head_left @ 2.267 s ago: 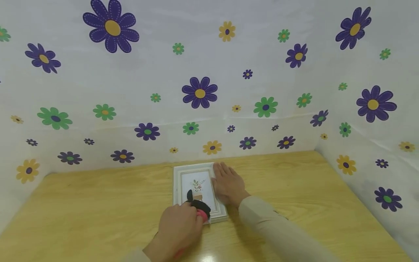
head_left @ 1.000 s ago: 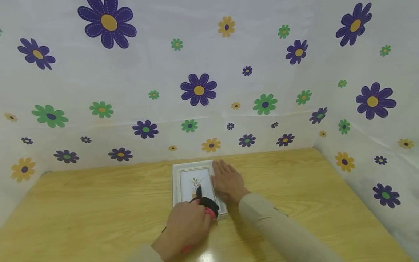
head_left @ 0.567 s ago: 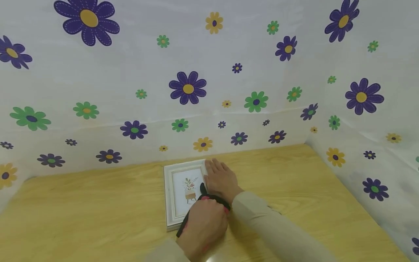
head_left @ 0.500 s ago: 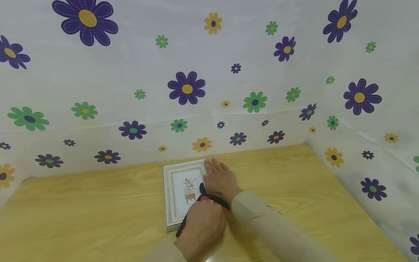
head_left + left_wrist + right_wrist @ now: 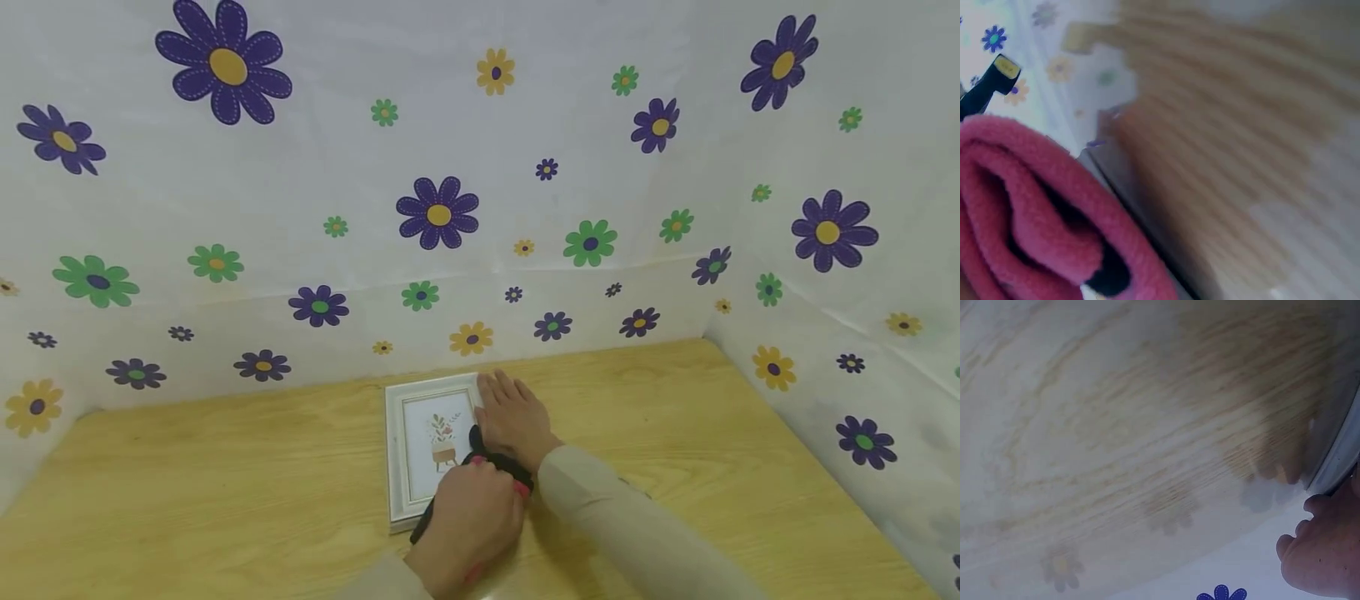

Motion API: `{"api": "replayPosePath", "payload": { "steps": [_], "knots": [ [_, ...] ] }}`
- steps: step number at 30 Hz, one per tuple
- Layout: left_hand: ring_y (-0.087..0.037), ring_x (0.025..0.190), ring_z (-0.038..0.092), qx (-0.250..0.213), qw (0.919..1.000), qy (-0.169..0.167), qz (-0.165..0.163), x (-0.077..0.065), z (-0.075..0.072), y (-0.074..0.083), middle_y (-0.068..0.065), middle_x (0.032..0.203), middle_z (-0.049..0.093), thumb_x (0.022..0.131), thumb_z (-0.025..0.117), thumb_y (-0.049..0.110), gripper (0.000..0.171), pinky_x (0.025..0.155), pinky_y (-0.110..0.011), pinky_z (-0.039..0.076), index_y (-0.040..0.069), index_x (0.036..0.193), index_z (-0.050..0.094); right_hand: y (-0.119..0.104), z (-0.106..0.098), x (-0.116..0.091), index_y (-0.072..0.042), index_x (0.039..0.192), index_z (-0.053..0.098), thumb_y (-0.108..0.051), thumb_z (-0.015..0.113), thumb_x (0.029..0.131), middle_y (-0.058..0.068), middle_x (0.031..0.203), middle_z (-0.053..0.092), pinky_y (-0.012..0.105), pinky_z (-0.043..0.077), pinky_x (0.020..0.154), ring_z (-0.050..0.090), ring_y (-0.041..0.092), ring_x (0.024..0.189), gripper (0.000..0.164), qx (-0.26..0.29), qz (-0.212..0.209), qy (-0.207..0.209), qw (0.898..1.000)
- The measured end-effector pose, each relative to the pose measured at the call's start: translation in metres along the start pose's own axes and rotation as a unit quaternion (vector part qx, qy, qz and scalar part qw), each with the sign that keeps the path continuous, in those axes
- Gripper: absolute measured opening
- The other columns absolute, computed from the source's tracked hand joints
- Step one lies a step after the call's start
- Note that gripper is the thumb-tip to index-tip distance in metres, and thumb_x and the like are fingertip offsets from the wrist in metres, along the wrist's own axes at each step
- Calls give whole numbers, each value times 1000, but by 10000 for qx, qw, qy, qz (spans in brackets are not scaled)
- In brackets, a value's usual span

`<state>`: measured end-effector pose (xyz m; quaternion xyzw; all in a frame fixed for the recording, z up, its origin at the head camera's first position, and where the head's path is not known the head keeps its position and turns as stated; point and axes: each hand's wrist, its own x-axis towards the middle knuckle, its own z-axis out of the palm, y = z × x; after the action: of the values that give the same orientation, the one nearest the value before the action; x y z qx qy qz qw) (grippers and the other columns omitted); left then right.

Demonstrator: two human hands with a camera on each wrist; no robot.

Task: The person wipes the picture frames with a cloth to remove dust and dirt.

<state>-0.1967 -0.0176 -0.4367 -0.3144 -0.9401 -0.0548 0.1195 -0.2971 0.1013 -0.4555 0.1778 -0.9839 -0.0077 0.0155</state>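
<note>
A white picture frame (image 5: 397,467) with a potted-plant print lies flat on the wooden table. My left hand (image 5: 472,517) grips a bunched pink cloth with black edging (image 5: 520,473) over the frame's lower right part, hiding that corner. Close up in the left wrist view, the pink cloth (image 5: 1041,237) looks fuzzy and folded over, beside the frame's edge. My right hand (image 5: 517,421) rests along the frame's right side with its fingers straight and together. The right wrist view has that hand's fingertips at its right border, next to the frame's side (image 5: 1338,447).
The wood-grain tabletop (image 5: 225,483) extends to both sides of the frame. Behind it and at the sides hangs a white sheet (image 5: 337,150) printed with purple, green and yellow flowers. A dark item with a yellow end (image 5: 1007,65) appears in the left wrist view; its kind is unclear.
My left hand has moved the cloth rightward over the frame, from its lower middle to its lower right, uncovering more of the print. My right hand has stayed against the frame's side. The head view shifted slightly.
</note>
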Motion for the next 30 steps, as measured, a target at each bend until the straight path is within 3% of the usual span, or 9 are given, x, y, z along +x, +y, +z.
{"api": "replayPosePath", "payload": {
  "steps": [4, 10, 13, 16, 19, 22, 26, 30],
  "knots": [
    [-21, 51, 56, -167, 9994, 110, -286, -4, -2, -3, -5, 66, 60, 85, 56, 28, 33, 43, -34, 42, 13, 56, 55, -2, -1, 0, -3, 149, 30, -32, 31, 103, 8, 152, 34, 41, 19, 114, 22, 24, 141, 54, 39, 35, -41, 10000],
    [-26, 61, 63, -172, 9990, 115, -393, -21, -9, -25, -5, 85, 70, 83, 56, 28, 31, 49, -37, 47, 17, 55, 50, -6, -6, -5, 0, 149, 27, -31, 29, 103, 12, 153, 30, 42, 17, 115, 20, 27, 142, 55, 230, 75, -210, 9995],
    [-23, 57, 60, -193, 9983, 100, -543, -32, -15, -37, -2, 76, 67, 82, 56, 26, 31, 46, -35, 45, 19, 53, 45, -7, -6, -5, 1, 149, 26, -31, 28, 104, 13, 153, 30, 42, 16, 115, 20, 28, 142, 55, 295, -11, -190, 9994],
    [-16, 52, 52, -311, 9969, 86, -715, -41, -21, -49, 5, 63, 55, 82, 56, 26, 30, 43, -32, 37, 21, 55, 43, -6, -5, -3, 0, 149, 25, -32, 27, 104, 13, 153, 29, 44, 16, 114, 20, 29, 141, 56, 371, -58, -154, 9992],
    [-11, 52, 43, -530, 9927, 0, -1087, -49, -30, -61, 8, 59, 43, 84, 55, 26, 29, 44, -30, 33, 23, 58, 44, -3, -3, -1, -3, 151, 23, -36, 25, 104, 11, 154, 28, 45, 15, 114, 20, 29, 142, 57, 510, -17, -133, 9986],
    [-11, 54, 41, -755, 9844, -107, -1589, -56, -41, -73, 8, 61, 43, 86, 54, 26, 26, 46, -29, 34, 22, 61, 47, -1, -5, -2, -6, 152, 22, -39, 24, 104, 10, 154, 26, 45, 13, 115, 19, 28, 142, 58, 693, 94, -192, 9974],
    [-13, 58, 44, -875, 9745, -167, -2059, -65, -54, -89, 6, 66, 50, 87, 54, 25, 19, 49, -29, 36, 20, 70, 59, -1, -8, -7, -7, 152, 20, -43, 22, 104, 10, 156, 22, 45, 11, 115, 16, 28, 143, 60, 878, 167, -217, 9958],
    [-15, 64, 50, -931, 9700, -3, -2248, -74, -65, -100, 4, 76, 61, 88, 53, 23, 19, 54, -33, 43, 16, 86, 70, -2, -11, -13, -7, 152, 20, -45, 20, 104, 11, 156, 20, 45, 12, 115, 15, 28, 143, 62, 952, 43, -95, 9954]
  ]
}}
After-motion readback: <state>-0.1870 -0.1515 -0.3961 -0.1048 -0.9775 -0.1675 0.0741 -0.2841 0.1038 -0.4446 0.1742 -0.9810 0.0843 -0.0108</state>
